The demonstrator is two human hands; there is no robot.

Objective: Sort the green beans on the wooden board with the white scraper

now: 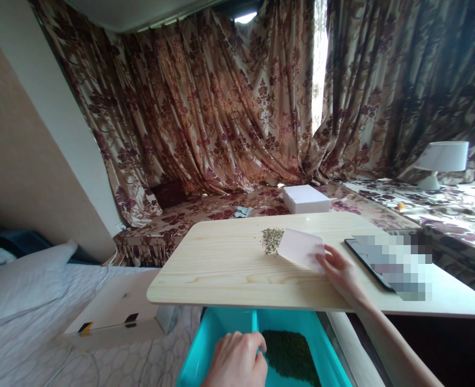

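My right hand [338, 269] grips the right end of a thin, whitish, translucent scraper sheet [302, 248] over the tabletop [221, 263]. The sheet's left edge meets a small pile of dried green flakes [272, 240]. Lower down, my left hand [237, 359] is closed over the middle divider [255, 320] of a turquoise bin [193, 360]; its fingertips are partly hidden. A dark green mass of fine dried flakes [288, 352] lies in the bin's right compartment. What I see of the left compartment is bare turquoise plastic, partly covered by my hand.
A tablet or phone [368, 266], partly blurred out, lies right of my right hand. Behind the table is a white box [306, 199]. A flat white carton [116, 309] rests on the bed at left. A white lamp [443, 161] stands far right.
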